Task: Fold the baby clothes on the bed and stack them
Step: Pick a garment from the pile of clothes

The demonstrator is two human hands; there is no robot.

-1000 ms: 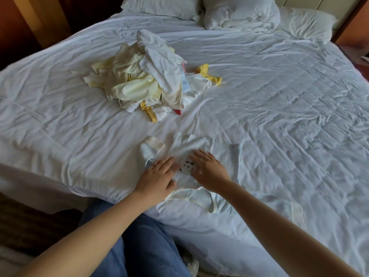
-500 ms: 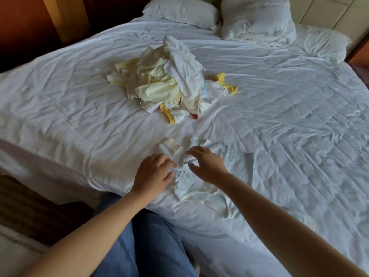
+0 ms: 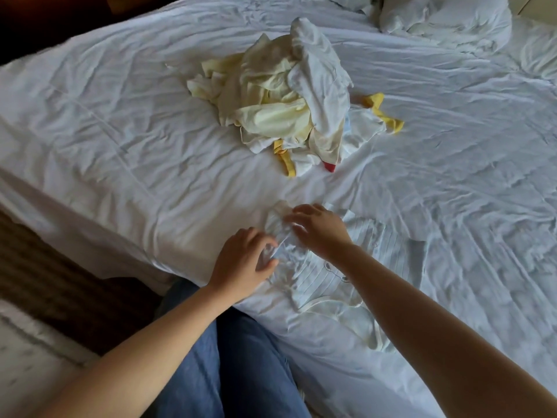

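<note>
left hand point(image 3: 243, 262), right hand point(image 3: 320, 229) moved onto sleeve point(image 3: 275, 218)

A crumpled white-sheeted bed point(image 3: 120, 146) fills most of the view. Near its middle sits a loose heap of pale yellow and white baby clothes point(image 3: 286, 95), well behind a pale striped cotton baby garment point(image 3: 376, 245) spread at the bed's near edge. Both hands are on the left part of that garment. The left hand point(image 3: 244, 267) pinches fabric at the near left, and the right hand point(image 3: 319, 230) is just behind and to its right, fingers curled on the sleeve. White pillows point(image 3: 437, 22) lie at the far right. A blue denim-clad leg point(image 3: 235, 357) is before the bed edge, below the hands, with brown floor point(image 3: 36, 267) to its left.
</note>
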